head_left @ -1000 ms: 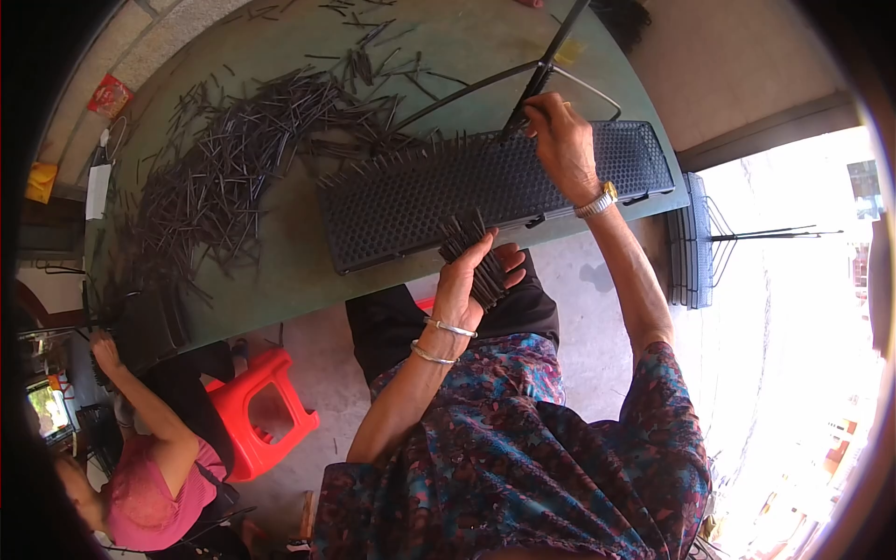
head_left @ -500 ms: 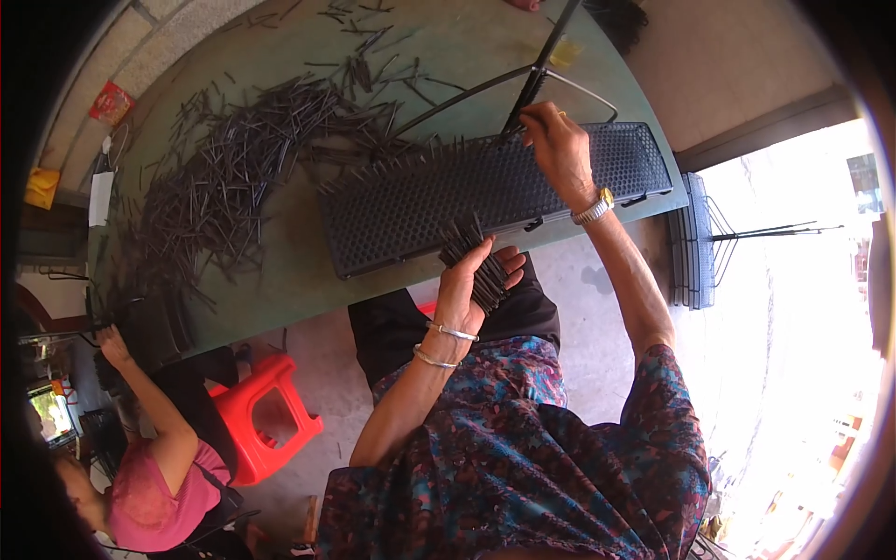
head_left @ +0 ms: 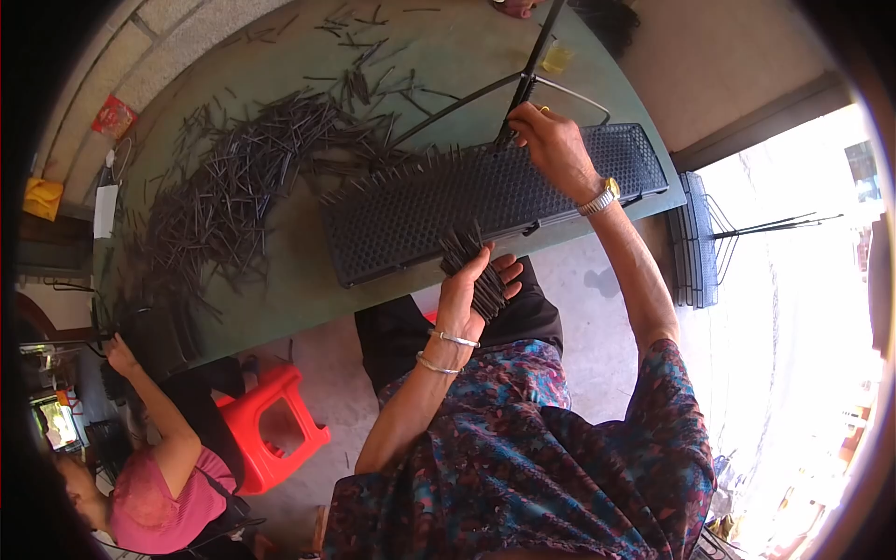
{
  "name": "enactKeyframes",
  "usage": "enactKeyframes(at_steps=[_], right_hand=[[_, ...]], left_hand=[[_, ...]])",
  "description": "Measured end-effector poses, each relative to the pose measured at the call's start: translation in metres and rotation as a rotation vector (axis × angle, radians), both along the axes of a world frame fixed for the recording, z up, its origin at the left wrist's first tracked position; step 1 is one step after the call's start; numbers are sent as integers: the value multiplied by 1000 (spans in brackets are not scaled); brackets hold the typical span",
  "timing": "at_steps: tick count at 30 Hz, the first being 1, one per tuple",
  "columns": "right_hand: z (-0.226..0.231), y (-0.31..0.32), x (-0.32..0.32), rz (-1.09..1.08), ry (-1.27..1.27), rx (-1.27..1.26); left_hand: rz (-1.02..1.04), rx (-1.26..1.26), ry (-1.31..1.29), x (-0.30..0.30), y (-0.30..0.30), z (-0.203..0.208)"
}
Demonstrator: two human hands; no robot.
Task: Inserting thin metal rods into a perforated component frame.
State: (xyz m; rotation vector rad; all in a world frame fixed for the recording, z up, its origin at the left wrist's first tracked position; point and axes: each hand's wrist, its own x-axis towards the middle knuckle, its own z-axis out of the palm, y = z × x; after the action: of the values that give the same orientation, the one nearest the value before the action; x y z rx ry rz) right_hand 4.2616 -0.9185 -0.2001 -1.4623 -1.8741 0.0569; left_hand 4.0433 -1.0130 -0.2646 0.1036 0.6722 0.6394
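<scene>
A bunch of thin dark sticks [head_left: 487, 297] lies in my left hand [head_left: 459, 297], held under the thumb with the fingers partly spread, just off the table's near edge. In front of it stretches a long dark panel [head_left: 411, 210] full of small holes. A line of similar sticks stands up along the panel's far side, mostly toward its left end. My right hand [head_left: 558, 154] is over the far edge, its thumb and fingertips pinched together near that line. Whatever is between those fingertips is too small to make out.
A big heap of loose dark sticks [head_left: 224, 177] covers the left of the green table [head_left: 271, 317]. A dark metal frame with rods [head_left: 525, 79] rises behind the panel. To the left are a red stool [head_left: 280, 425] and a person in pink [head_left: 173, 495]; a rack [head_left: 693, 241] stands at right.
My right hand has shifted slightly left and down along the panel's far edge, its fingertips still together. My left hand keeps the bunch in nearly the same place.
</scene>
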Motion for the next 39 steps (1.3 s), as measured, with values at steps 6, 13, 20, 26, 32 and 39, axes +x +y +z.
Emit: enactKeyframes(at_steps=[6,13,20,26,32,39], right_hand=[[-5,4,5,73,65,-108],[-13,2,5,45,4,-36],[-10,-5,4,36,-1,-39],[-7,-5,2,-42,-42,-53],[-6,5,-6,-122,-132,-112],[-12,7,-4,-33,-202,-99]], left_hand=[[-6,0,-4,0,-1,-2],[-24,63,42,-1,0,3],[22,113,81,1,-3,10],[-23,102,126,2,-2,17],[-17,116,112,1,-2,11],[8,107,97,3,-3,13]])
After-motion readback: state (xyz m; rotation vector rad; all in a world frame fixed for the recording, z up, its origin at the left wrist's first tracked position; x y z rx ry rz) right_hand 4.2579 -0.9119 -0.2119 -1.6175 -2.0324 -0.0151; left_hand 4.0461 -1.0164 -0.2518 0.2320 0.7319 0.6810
